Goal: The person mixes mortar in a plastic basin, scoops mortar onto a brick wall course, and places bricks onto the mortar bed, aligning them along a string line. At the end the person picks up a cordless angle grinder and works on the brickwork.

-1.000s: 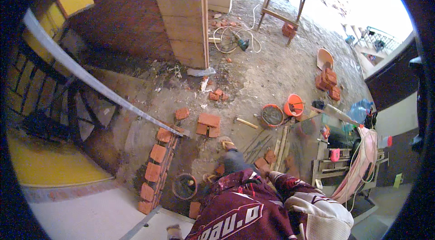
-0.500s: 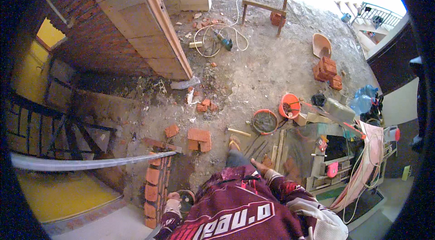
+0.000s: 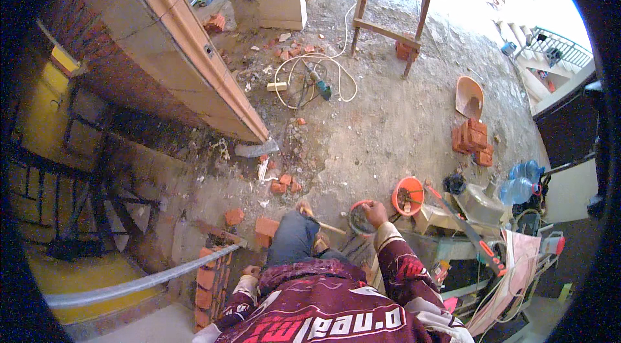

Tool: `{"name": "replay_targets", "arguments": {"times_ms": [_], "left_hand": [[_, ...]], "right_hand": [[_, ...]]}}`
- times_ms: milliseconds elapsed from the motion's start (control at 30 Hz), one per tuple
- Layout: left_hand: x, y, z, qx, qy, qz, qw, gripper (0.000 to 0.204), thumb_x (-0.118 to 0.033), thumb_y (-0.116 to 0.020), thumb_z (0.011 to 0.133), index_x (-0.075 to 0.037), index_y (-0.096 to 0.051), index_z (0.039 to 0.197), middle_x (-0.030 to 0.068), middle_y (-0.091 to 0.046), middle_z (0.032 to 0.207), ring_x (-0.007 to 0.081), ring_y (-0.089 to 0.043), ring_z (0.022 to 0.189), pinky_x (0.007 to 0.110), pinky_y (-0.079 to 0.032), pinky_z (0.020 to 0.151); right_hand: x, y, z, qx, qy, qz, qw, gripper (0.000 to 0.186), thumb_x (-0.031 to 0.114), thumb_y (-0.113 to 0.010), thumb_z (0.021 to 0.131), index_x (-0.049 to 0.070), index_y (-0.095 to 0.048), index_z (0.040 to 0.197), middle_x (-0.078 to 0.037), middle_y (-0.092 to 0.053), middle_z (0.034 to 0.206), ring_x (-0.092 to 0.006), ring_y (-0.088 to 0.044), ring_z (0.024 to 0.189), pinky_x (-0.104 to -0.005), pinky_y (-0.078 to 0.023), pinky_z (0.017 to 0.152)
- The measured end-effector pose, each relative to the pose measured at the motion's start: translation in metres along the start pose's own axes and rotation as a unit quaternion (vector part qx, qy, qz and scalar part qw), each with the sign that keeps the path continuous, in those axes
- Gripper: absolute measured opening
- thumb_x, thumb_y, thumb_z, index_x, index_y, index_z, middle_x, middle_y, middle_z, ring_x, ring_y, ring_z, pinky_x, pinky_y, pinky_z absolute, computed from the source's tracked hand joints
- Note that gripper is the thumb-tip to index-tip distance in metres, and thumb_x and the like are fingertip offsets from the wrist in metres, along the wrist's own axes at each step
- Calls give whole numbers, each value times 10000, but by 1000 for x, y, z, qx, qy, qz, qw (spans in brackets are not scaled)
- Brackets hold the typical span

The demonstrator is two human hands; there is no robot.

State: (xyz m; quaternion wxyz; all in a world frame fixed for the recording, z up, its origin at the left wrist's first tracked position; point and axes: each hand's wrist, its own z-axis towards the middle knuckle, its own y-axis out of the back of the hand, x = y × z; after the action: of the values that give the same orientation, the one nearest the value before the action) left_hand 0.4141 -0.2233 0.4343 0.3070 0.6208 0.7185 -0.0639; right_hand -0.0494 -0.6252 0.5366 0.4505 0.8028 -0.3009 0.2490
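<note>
My right hand [image 3: 375, 214] is stretched forward to a round basin of grey mortar [image 3: 357, 220], its fingers closed on the basin's orange rim. My left hand [image 3: 251, 271] is low at my left side, close to the low brick wall [image 3: 206, 285]; its fingers are too small and partly hidden to read. A wooden handle [image 3: 331, 228] lies on the ground between my foot and the basin. Just beyond the basin, an orange bucket [image 3: 409, 196] holds a tool and some dark material.
A long grey bar [image 3: 142, 290] crosses at left by the wall. Loose bricks [image 3: 282, 184] lie ahead. A power tool [image 3: 320, 86] with coiled cord, a wooden trestle [image 3: 388, 31] and stacked bricks [image 3: 471, 136] stand farther off. At right are a cluttered bench and an orange-ended level [image 3: 466, 230].
My right hand has reached forward from beside my body to the mortar basin's rim. My body leans forward, and the view has shifted. The round dark container beside my left hand is out of sight.
</note>
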Motion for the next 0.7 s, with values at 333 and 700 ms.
{"name": "replay_targets", "arguments": {"times_ms": [333,700], "left_hand": [[-161,-32,160,-14,48,117,992,172,-227,-662,885,-81,-716,958,114,-732,972,199,-689,787,388,-565,725],[-378,-28,258,-23,-115,-158,980,238,-70,-729,912,-42,-655,1136,39,-672,953,185,-669,852,353,-594,674]], "right_hand": [[-64,22,81,87,-177,-253,947,573,606,-677,865,93,-770,1104,-230,-743,1055,-406,-714,1019,-504,-541,880],[-14,78,245,141,-243,-8,960,438,456,-640,941,39,-741,1027,-112,-754,902,-231,-724,795,-411,-582,655]]}}
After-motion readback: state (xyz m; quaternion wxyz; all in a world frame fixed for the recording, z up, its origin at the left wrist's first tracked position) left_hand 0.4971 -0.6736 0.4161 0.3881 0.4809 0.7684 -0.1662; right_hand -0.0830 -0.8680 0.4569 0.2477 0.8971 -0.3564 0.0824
